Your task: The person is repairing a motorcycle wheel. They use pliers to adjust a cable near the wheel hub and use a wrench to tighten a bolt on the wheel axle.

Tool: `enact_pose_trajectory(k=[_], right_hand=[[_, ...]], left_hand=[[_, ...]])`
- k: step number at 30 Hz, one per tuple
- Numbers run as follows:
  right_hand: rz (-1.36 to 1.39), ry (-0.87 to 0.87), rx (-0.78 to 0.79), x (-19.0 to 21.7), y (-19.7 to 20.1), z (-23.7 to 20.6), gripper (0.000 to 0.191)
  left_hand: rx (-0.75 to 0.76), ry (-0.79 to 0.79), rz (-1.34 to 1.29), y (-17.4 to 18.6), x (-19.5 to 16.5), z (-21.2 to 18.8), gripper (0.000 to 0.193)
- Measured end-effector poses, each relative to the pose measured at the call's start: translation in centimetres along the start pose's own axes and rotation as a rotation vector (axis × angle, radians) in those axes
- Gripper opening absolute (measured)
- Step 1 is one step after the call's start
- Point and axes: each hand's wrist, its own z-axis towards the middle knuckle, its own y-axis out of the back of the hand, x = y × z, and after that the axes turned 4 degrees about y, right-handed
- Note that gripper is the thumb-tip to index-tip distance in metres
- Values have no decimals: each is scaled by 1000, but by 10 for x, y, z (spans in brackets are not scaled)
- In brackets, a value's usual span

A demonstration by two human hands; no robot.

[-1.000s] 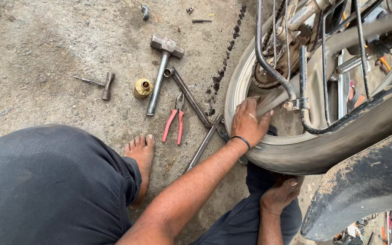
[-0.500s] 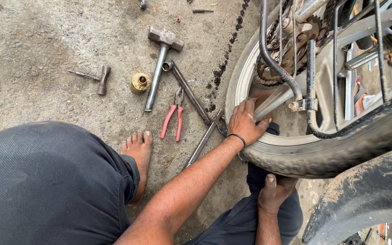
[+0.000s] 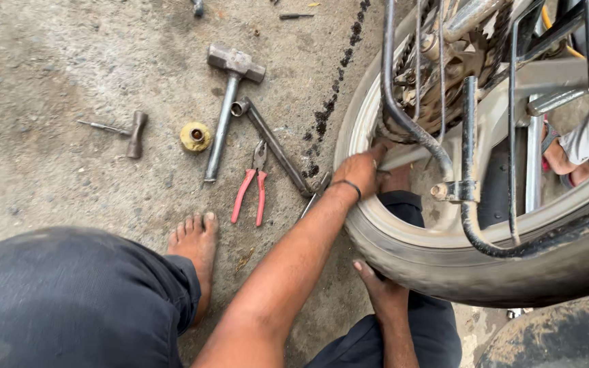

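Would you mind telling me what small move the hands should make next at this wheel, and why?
Probably a steady pull with the left hand, which already grips a silver spoke of the wheel. The right hand braces the tyre from below, and the red-handled pliers lie untouched on the ground.

A dusty grey motorcycle rear tyre (image 3: pixel 444 272) stands upright on its pale silver rim (image 3: pixel 403 225), just above concrete.

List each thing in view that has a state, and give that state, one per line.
left hand: inside the wheel, gripping a metal part.
right hand: pressed against the tyre from below.
rear wheel: mounted, upright.
pliers: lying on the ground, handles slightly apart.
hammer: lying flat, unheld.
box spanner: lying flat beside the pliers.
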Motion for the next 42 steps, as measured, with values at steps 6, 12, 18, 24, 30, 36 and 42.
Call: enact_pose_trajectory(k=[6,12,18,24,30,36,42], right_hand=[[302,-48,-80,-17,3,-5,59],[346,249,-268,-14,34,-13,68],[406,615,-551,32,32,-22,93],[550,568,-435,47,19,-29,103],[616,470,-392,36,14,-26,101],[546,465,-408,34,14,-21,107],[482,402,-416,25,11,-21,102]], left_hand=[[-19,148,120,3,2,65,35],[52,194,181,13,-48,-14,63],[-115,-606,-408,15,-112,-121,48],[-244,-592,-274,16,-112,-130,58],[-223,-534,-298,9,-115,-121,70],[-351,-483,-243,15,-94,-115,64],[-405,-229,-257,16,-76,-109,40]])
